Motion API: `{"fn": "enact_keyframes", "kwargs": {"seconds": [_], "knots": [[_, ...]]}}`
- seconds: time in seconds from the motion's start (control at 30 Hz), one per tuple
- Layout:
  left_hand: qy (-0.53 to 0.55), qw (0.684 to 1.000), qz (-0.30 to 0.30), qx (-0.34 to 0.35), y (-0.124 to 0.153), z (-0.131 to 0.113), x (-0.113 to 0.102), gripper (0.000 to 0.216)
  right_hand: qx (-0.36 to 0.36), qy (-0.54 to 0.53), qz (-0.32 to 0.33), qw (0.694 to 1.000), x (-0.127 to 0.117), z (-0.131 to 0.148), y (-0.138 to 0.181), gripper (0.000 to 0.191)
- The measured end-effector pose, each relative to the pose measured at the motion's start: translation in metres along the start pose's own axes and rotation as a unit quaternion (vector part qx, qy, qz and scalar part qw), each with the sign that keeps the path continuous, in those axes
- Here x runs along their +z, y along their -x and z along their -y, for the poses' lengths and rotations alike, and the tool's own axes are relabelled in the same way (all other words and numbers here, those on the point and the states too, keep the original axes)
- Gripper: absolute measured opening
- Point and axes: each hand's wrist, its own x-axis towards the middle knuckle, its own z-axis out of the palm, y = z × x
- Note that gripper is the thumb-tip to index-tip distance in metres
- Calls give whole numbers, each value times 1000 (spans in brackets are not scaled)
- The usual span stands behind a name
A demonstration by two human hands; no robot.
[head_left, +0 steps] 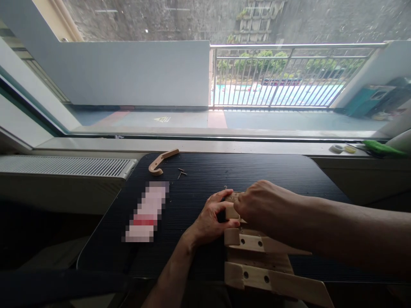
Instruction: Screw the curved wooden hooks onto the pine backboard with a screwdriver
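Note:
On the right half of the black table lies a wooden board [261,259] bearing curved wooden hooks. Two of them, the nearest hook [282,282] and the middle hook [272,244], each show two dark screw heads. My left hand [210,220] grips the curved end of the far hook [231,212], fingers on its far side and thumb nearer me. My right hand [257,203] is closed in a fist over that hook; whatever its fingers hold is hidden. Away from both hands, a loose wooden hook [154,166] lies near the table's back left, with several screws [181,173] beside it.
A blurred-out pink and white item [146,214] lies on the left of the black table [195,184]. Behind are a windowsill [205,146] and a large window. Tape rolls [336,149] and a green object [382,148] sit on the sill. A radiator [67,167] stands left.

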Motion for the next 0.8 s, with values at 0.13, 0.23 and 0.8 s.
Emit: {"fn": "enact_keyframes", "kwargs": {"seconds": [0.13,0.23,0.8], "knots": [[0,1000,-13,1,0,-1,1,35,31,-11,28,999,-8,0,3,14],[-8,1000,-15,7,-1,0,2,42,44,4,36,998,-12,-2,5,11],[-20,1000,-22,9,-4,0,4,24,7,22,39,999,-3,-3,1,16]]}}
